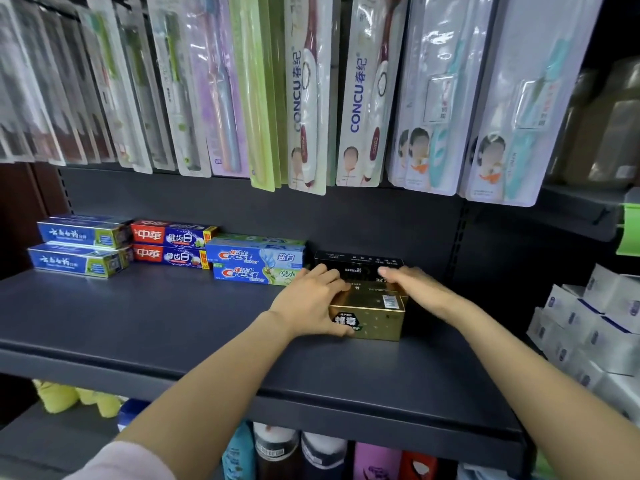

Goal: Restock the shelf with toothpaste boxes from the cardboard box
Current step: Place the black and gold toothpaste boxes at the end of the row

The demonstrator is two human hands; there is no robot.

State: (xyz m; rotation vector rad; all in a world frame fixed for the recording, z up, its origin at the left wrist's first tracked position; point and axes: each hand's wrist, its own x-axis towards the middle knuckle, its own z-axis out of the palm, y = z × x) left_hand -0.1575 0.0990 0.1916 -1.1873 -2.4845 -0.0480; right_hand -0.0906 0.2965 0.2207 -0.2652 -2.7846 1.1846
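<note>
Gold toothpaste boxes lie end-on on the dark shelf, right of centre, with a black box behind them. My left hand holds the left side of the gold boxes, thumb curled round the front corner. My right hand lies flat on their top right, fingers straight, reaching the black box. Further left stand paired stacks: Crest boxes, red-and-blue boxes and blue-green boxes. The cardboard box is out of view.
Packaged toothbrushes hang in a row just above the shelf. White boxes are stacked on the shelving at right. Bottles and yellow items sit on the level below.
</note>
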